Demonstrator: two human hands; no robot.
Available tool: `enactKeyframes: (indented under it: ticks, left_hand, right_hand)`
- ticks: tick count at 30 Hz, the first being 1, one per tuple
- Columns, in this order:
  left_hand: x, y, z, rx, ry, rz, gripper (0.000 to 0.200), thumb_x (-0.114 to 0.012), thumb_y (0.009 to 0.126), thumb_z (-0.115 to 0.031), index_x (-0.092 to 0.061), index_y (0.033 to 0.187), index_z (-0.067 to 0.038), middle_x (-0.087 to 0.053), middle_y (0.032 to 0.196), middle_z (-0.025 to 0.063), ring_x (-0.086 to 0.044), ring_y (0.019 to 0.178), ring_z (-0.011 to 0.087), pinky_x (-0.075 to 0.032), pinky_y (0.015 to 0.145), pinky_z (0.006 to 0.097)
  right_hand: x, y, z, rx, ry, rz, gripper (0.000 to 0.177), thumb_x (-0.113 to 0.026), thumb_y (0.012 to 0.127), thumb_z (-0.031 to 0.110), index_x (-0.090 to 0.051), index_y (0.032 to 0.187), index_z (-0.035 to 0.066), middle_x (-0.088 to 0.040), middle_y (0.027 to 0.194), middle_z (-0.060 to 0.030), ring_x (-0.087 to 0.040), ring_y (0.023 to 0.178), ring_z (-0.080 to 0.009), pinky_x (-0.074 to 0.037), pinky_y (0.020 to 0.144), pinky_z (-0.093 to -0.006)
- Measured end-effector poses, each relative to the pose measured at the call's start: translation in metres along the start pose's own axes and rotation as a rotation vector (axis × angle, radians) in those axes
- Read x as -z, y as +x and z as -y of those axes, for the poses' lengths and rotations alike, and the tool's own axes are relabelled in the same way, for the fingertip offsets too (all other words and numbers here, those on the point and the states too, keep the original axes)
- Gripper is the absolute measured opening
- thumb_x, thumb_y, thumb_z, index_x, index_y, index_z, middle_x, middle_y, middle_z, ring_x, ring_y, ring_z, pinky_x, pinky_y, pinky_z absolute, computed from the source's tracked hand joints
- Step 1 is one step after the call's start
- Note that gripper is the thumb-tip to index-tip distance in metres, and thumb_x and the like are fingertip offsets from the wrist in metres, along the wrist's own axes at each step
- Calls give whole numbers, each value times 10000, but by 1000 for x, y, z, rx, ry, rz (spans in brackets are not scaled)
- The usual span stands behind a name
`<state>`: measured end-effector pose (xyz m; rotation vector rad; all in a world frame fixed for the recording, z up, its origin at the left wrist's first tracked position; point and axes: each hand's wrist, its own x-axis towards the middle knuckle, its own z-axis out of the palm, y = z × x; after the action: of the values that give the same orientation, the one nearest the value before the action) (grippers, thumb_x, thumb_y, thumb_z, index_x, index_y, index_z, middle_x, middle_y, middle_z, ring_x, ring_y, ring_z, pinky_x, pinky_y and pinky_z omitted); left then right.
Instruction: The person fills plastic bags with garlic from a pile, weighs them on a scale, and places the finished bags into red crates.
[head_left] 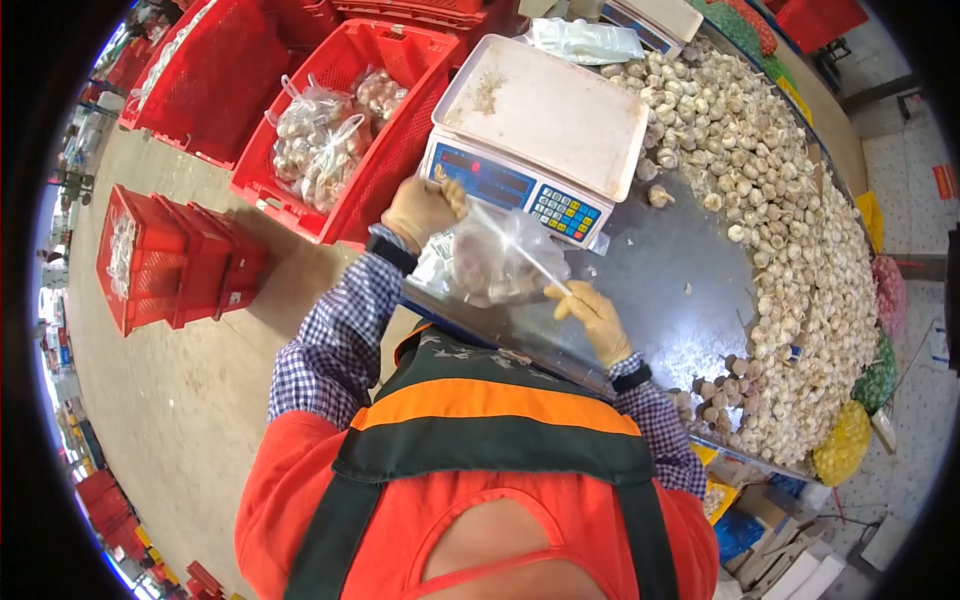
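A clear plastic bag (490,265) of garlic hangs between my hands, just in front of the scale's keypad. My gloved left hand (424,210) is closed on one twisted end of the bag's top. The other end is stretched toward my gloved right hand (592,316), whose fingers pinch it. Behind the bag stands a digital scale (545,110) with a bare, slightly dirty white pan and a blue panel. The bag hides part of that panel's lower edge. More thin clear plastic (432,262) lies beside the bag on the metal table (650,290).
A large heap of loose garlic bulbs (760,180) covers the table's right side. At the left, a red crate (400,150) holds several tied bags of garlic (318,150). Stacked red crates (170,255) stand on the floor. Filled mesh sacks (843,444) line the far right edge.
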<state>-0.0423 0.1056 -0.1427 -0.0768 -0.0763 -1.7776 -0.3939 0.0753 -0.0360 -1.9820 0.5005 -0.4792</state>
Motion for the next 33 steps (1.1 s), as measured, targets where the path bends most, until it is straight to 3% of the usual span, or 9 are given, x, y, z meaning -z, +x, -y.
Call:
enactKeyframes:
  ticks: [2, 4, 7, 9, 13, 18, 24, 28, 33]
  left_hand:
    - [-25, -1, 37, -338, -221, -885, 363, -331, 864, -15, -504, 1182, 19, -596, 1085, 142, -571, 923, 247, -425, 881, 392]
    - [-59, 3, 59, -403, -130, -916, 400, -334, 902, -45, -455, 1281, -5, -564, 1182, 132, -581, 840, 200, -466, 812, 340]
    - [-133, 0, 85, -157, 729, -387, 333, -443, 937, -111, -525, 1239, 1, -584, 1199, 96, -585, 768, 73, -479, 663, 202]
    - [-138, -1, 95, -45, 936, -335, 275, -464, 923, -89, -556, 1165, 4, -590, 1104, 76, -561, 726, 73, -467, 639, 205]
    - [-144, -3, 99, 370, 1711, -107, 133, -546, 869, -1, -678, 869, 13, -613, 725, -4, -464, 558, 74, -417, 543, 218]
    - [-108, -7, 75, -51, 89, -176, 328, -420, 973, -206, -552, 1183, 8, -555, 687, 21, -549, 608, 117, -466, 583, 248]
    - [-104, -10, 15, -42, 787, -390, 563, -417, 978, -218, -204, 1460, -22, -486, 1349, 117, -501, 671, 45, -424, 590, 189]
    - [-113, -7, 88, 93, 1669, 83, 521, -588, 854, -72, -422, 1345, -19, -562, 1228, 150, -637, 802, 205, -530, 692, 298]
    - [-99, -26, 37, 9, 1743, -272, 233, -545, 867, -1, -592, 1095, 8, -664, 901, 116, -656, 778, 163, -545, 664, 279]
  right_hand:
    - [-15, -15, -11, -397, 553, -240, 200, -488, 912, 94, -660, 912, -7, -672, 882, -134, -582, 862, -200, -435, 824, -294]
    - [-30, -8, -10, -226, 402, -342, 204, -475, 908, 69, -645, 954, -33, -658, 1001, -150, -582, 868, -201, -442, 818, -295]
    - [-21, 44, 31, -355, 1288, -537, 233, -522, 893, 95, -642, 1076, 14, -616, 1135, -140, -587, 937, -216, -444, 845, -298]
    - [-29, 61, 35, -67, 201, -174, 307, -558, 887, 141, -623, 1184, 107, -571, 1225, -120, -579, 1020, -230, -445, 878, -306]
    - [-26, 79, 56, -45, -4, -134, 259, -582, 886, 203, -654, 1117, 113, -620, 1108, -76, -608, 907, -188, -480, 779, -279]
    - [-16, 62, 36, -424, 1015, -262, 215, -539, 945, 210, -651, 1002, 35, -564, 757, 3, -478, 582, -59, -400, 556, -193]
    - [-35, 14, 24, -239, 295, 31, 182, -496, 963, 159, -624, 1004, 36, -611, 806, -31, -546, 678, -107, -445, 593, -254]
    - [-10, 65, 90, 2, 68, -44, 144, -544, 936, 137, -634, 963, 27, -633, 915, -89, -599, 708, -164, -498, 642, -274]
    - [-9, 93, 115, -131, 35, -103, 263, -605, 891, 351, -646, 916, 92, -628, 807, -86, -626, 700, -214, -478, 607, -305]
